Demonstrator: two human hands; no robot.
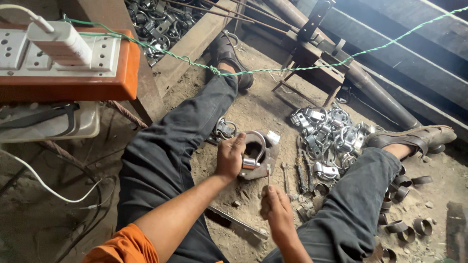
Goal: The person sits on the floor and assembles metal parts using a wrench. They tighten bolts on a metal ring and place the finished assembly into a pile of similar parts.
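Observation:
My left hand (230, 157) grips a round metal pipe clamp (254, 151) and holds it down on a small worn metal block (265, 163) on the dirt floor between my legs. My right hand (275, 207) is closed around a thin metal tool (268, 171) whose tip points up toward the clamp's bolted end. A heap of finished shiny clamps (329, 134) lies just right of the block. Another clamp (224, 129) rests against my left leg.
Several open metal bands (402, 187) lie scattered by my right leg. An orange-and-white socket board with a white plug (63, 53) sits at upper left, a green twisted wire (273, 69) stretches overhead, a bin of clamps (156, 22) and a small wooden stool (312, 68) stand farther off.

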